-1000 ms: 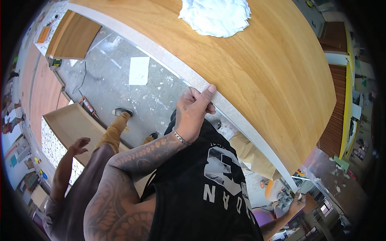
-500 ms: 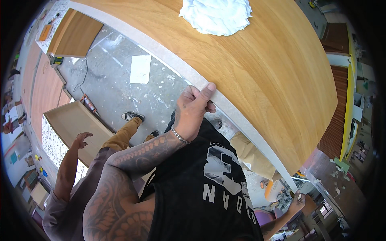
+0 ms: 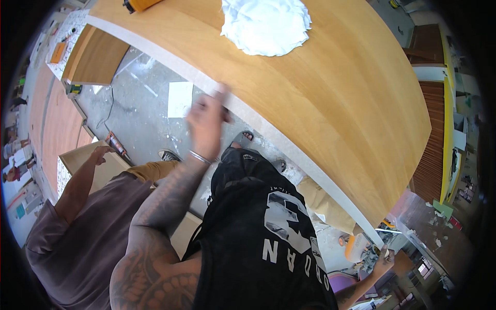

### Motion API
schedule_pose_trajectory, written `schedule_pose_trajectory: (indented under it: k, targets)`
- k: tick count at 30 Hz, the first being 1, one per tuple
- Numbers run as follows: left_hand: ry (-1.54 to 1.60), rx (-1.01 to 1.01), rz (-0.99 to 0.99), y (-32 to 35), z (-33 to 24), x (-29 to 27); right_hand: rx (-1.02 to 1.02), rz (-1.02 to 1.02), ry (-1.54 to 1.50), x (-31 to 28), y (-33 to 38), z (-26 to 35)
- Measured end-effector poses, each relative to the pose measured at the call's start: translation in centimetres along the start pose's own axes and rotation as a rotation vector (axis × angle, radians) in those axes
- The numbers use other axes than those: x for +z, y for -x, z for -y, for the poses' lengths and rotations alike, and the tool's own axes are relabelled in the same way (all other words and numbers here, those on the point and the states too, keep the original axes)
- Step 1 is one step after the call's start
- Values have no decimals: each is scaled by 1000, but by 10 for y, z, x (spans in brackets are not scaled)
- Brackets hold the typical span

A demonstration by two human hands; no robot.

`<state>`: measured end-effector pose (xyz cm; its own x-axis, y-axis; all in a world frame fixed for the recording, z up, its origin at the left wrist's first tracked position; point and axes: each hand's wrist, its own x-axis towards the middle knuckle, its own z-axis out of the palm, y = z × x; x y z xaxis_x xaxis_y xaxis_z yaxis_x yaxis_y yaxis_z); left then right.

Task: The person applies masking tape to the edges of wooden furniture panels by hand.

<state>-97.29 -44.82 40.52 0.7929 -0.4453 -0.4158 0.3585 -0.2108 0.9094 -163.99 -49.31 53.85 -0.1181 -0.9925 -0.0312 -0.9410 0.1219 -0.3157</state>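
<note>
A large wood-grain panel (image 3: 330,98) spreads across the upper part of the view. Along its near edge runs a pale grey edging strip (image 3: 289,145), whose right end reaches past the panel's corner. My left hand (image 3: 206,116), blurred by motion, is at this edge left of the middle, its thumb side over the strip. Its fingers are too smeared to tell their grip. Far at the lower right, my right hand (image 3: 383,262) has its fingers closed at the strip's end. A crumpled white cloth (image 3: 266,26) lies on the panel, beyond both hands.
A yellow-orange tool (image 3: 139,5) lies at the panel's far left. Close on my left is another person (image 3: 98,232), one hand over a shallow wooden tray-like piece (image 3: 85,160). A white sheet (image 3: 180,99) and a sealant tube (image 3: 116,143) are below the panel.
My left hand has moved left and away along the panel's edge. The other person appears closer, and the yellow-orange tool has come into view. My right hand stays at the strip's end.
</note>
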Motion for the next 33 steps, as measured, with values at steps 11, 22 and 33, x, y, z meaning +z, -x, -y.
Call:
schedule_pose_trajectory:
  k: [11, 22, 33]
  targets:
    - [414, 145, -88, -150, -65, -89, -92, -28, -38, 11, -10, -15]
    - [590, -100, 175, 129, 76, 68, -459, 24, -116, 6, -27, -6]
    - [492, -3, -3, 196, 86, 145, -751, 150, -380, 25, -51, -45]
